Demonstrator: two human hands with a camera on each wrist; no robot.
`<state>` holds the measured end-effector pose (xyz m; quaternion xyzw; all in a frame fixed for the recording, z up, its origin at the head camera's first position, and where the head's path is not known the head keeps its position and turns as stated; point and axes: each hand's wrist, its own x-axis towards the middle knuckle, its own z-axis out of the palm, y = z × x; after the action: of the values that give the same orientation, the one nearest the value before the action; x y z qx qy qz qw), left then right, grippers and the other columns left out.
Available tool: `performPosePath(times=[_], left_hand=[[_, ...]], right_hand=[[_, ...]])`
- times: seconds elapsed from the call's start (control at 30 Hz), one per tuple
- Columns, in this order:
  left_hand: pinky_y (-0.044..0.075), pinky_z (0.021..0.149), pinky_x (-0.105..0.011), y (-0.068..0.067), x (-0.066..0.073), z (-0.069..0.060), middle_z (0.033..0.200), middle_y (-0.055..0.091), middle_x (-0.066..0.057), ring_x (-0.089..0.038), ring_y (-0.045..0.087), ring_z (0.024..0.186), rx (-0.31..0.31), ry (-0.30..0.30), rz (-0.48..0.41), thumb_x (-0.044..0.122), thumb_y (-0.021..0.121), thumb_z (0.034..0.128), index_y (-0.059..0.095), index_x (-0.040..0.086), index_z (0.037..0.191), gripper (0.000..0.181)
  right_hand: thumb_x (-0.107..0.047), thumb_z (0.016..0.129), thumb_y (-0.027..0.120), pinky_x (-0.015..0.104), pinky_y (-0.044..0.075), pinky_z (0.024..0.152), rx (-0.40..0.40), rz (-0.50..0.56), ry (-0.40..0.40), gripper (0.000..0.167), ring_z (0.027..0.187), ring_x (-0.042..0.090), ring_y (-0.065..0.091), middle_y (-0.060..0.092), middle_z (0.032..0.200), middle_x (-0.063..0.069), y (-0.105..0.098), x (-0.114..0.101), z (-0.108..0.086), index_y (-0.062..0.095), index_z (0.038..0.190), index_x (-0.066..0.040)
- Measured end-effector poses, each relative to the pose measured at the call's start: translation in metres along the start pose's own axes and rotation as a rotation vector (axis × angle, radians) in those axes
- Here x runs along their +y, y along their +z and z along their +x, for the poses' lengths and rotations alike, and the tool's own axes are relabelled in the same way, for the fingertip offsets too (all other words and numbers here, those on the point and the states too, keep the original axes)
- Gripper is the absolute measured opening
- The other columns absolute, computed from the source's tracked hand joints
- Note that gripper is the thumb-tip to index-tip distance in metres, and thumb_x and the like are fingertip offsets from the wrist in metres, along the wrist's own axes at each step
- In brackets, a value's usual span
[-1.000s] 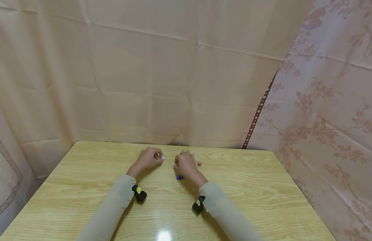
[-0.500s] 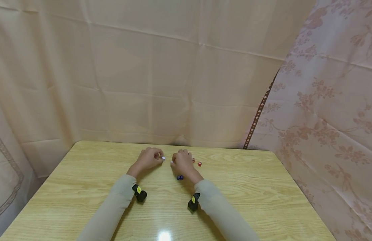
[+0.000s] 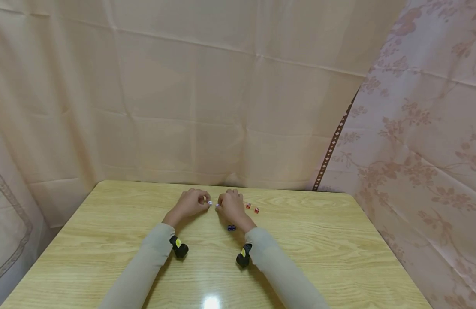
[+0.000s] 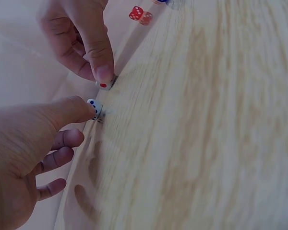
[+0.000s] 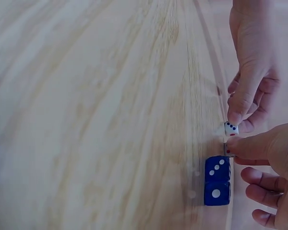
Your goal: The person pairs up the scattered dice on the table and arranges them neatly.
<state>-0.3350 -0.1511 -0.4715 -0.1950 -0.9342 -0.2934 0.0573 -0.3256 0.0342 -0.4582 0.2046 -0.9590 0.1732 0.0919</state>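
Curtained-off indoor spot, exact kind unclear, plain beige cloth [image 3: 184,90] hanging behind, pink floral cloth [image 3: 423,150] at right, glossy wood-grain counter [image 3: 319,240] with rounded corners below.

Left forearm [image 3: 134,268] and right forearm [image 3: 286,270] are slanting inward, near to far! The left hand [image 3: 190,203] is pinching, spare fingers [image 4: 58,159] curling loosely; just to its right, the right hand [image 3: 233,208] is pinching too, facing its partner.

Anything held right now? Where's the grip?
Left hand pinches a white die; right hand pinches the other white die. Each is held by the end nearest its own hand; exact contact faces are partly hidden.
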Motion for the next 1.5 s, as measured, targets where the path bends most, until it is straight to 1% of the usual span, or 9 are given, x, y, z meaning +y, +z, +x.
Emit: performPosePath(times=[0.37,0.53,0.77,0.9,1.1,1.23,1.37,1.5], left_hand=[[0.030,0.071,-0.033,-0.002,0.000,0.003,0.074,0.059,0.003,-0.014,0.049,0.075,-0.012,0.024,0.011,0.017,0.075,0.0879,0.074,0.016,0.092,0.004],[0.029,0.072,-0.033,-0.002,0.001,0.003,0.073,0.059,0.004,-0.015,0.049,0.075,-0.016,0.016,0.010,0.016,0.076,0.0867,0.074,0.016,0.091,0.005],[0.030,0.070,-0.033,-0.003,0.003,0.002,0.070,0.059,0.003,-0.015,0.049,0.074,-0.008,0.037,0.006,0.013,0.076,0.0848,0.074,0.013,0.091,0.007],[0.030,0.071,-0.033,-0.003,0.003,0.002,0.070,0.058,0.003,-0.016,0.049,0.075,-0.006,0.036,0.009,0.013,0.076,0.0855,0.074,0.013,0.091,0.006],[0.029,0.072,-0.034,-0.003,0.004,0.001,0.076,0.056,0.000,-0.018,0.047,0.078,-0.016,0.030,0.042,0.016,0.077,0.0876,0.073,0.014,0.092,0.006],[0.029,0.074,-0.035,-0.003,0.004,-0.001,0.081,0.054,-0.002,-0.019,0.045,0.083,-0.025,0.026,0.076,0.019,0.076,0.0896,0.072,0.015,0.093,0.008],[0.031,0.078,-0.038,-0.002,0.003,-0.002,0.086,0.053,-0.002,-0.020,0.044,0.087,-0.023,0.028,0.106,0.023,0.076,0.0912,0.071,0.015,0.095,0.009],[0.032,0.079,-0.040,-0.001,0.005,-0.004,0.089,0.054,-0.003,-0.022,0.044,0.090,-0.023,0.021,0.125,0.024,0.076,0.0913,0.071,0.016,0.096,0.010]], right_hand=[[-0.022,0.087,0.081,0.040,0.039,0.084,-0.015,0.036,0.031,0.013,0.093,0.026,0.053,0.065,0.093,0.007,0.002,-0.004,0.008,0.076,0.082,-0.011],[-0.023,0.086,0.082,0.040,0.039,0.083,-0.013,0.039,0.048,0.014,0.093,0.026,0.054,0.065,0.093,0.006,0.003,-0.005,0.011,0.076,0.082,-0.011],[-0.025,0.087,0.081,0.040,0.038,0.083,-0.008,0.045,0.055,0.017,0.094,0.027,0.054,0.065,0.093,0.007,0.005,-0.006,0.013,0.076,0.080,-0.011],[-0.025,0.087,0.081,0.041,0.039,0.083,-0.007,0.043,0.059,0.017,0.095,0.027,0.055,0.065,0.094,0.007,0.005,-0.008,0.013,0.076,0.081,-0.011],[-0.027,0.086,0.082,0.041,0.040,0.084,-0.007,0.008,0.059,0.017,0.095,0.026,0.055,0.066,0.094,0.007,0.006,-0.009,0.011,0.076,0.082,-0.012],[-0.028,0.088,0.080,0.040,0.039,0.083,-0.023,-0.015,0.057,0.017,0.093,0.025,0.053,0.066,0.094,0.006,0.006,-0.011,0.010,0.074,0.083,-0.012],[-0.029,0.091,0.077,0.039,0.037,0.081,-0.045,-0.047,0.052,0.018,0.091,0.024,0.051,0.064,0.093,0.006,0.006,-0.012,0.009,0.071,0.085,-0.013],[-0.029,0.093,0.075,0.039,0.036,0.081,-0.056,-0.054,0.043,0.018,0.090,0.024,0.049,0.063,0.093,0.006,0.007,-0.012,0.008,0.069,0.087,-0.013]])
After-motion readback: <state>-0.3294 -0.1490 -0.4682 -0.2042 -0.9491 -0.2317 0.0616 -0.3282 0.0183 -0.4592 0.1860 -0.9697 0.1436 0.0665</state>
